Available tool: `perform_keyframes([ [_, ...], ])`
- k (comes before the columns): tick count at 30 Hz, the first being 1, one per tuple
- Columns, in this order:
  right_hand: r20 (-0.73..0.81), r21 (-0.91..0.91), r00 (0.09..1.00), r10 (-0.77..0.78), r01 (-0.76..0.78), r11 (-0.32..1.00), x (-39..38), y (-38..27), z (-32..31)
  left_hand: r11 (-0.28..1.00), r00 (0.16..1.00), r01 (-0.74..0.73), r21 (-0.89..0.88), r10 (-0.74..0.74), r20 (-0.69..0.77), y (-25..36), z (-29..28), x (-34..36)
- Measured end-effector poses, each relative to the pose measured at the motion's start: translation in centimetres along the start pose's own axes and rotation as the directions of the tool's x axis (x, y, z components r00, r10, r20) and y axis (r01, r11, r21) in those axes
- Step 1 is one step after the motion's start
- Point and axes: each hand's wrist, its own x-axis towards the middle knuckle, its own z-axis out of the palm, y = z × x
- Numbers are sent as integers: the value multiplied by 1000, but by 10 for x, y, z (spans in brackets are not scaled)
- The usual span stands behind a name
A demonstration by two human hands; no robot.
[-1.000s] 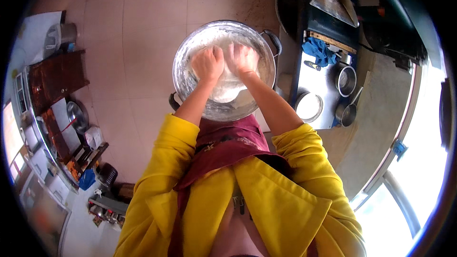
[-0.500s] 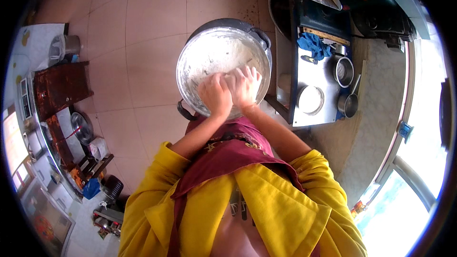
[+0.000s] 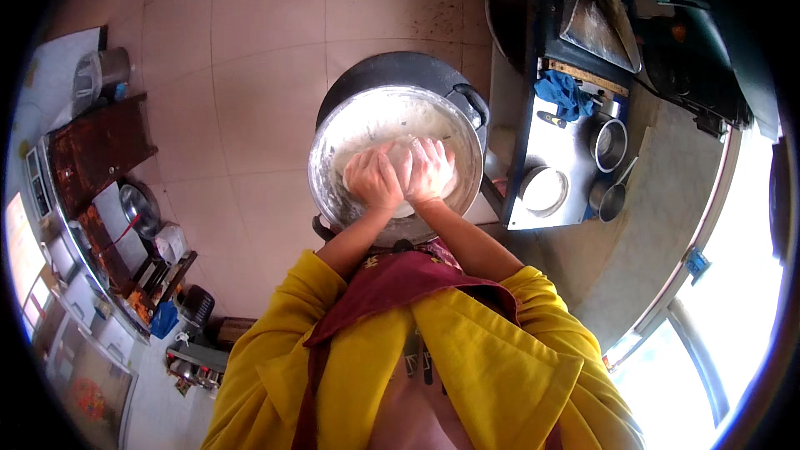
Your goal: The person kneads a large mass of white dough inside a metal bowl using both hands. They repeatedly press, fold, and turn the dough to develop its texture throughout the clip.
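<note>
A large metal basin (image 3: 393, 102) with a flour-coated inside sits tilted in a dark outer pot (image 3: 358, 73) with handles, just in front of my maroon apron (image 3: 408, 279). In it is a pale lump of dough (image 3: 402, 204), partly hidden by my hands. My left hand (image 3: 372, 173) presses on the left of the lump with curled fingers. My right hand (image 3: 425, 171) grips its right side, fingers bent over it and whitened with flour. The two hands are side by side.
On the right, a steel worktop (image 3: 517, 212) holds a blue cloth (image 3: 563, 93), pans (image 3: 608, 196) and a round container (image 3: 543, 190), beside dark equipment. On the left stand rusty brown furniture (image 3: 92, 142), a steel bowl (image 3: 138, 208) and a counter. Pink floor tiles (image 3: 258, 100) surround the basin.
About half a second ago my hands were closer to the basin's near rim. Now they are higher in it, more centred on the dough. The dark outer pot shows more at the far side.
</note>
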Motion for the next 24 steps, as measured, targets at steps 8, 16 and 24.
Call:
perform_keyframes([
  [8, 61, -11, 997, -47, 48, 999, 40, 6, 10, 992, 998, -64, 107, 63, 22, -28, 20, 26],
  [16, 234, -91, 959, 160, -143, 986, 58, -1, 15, 991, 996, 73, 113, -66, -66, -20, 26, 46],
  [24, 344, -91, 924, 165, -142, 986, 61, 8, 12, 995, 994, 101, 11, -102, 44, -17, 14, 47],
])
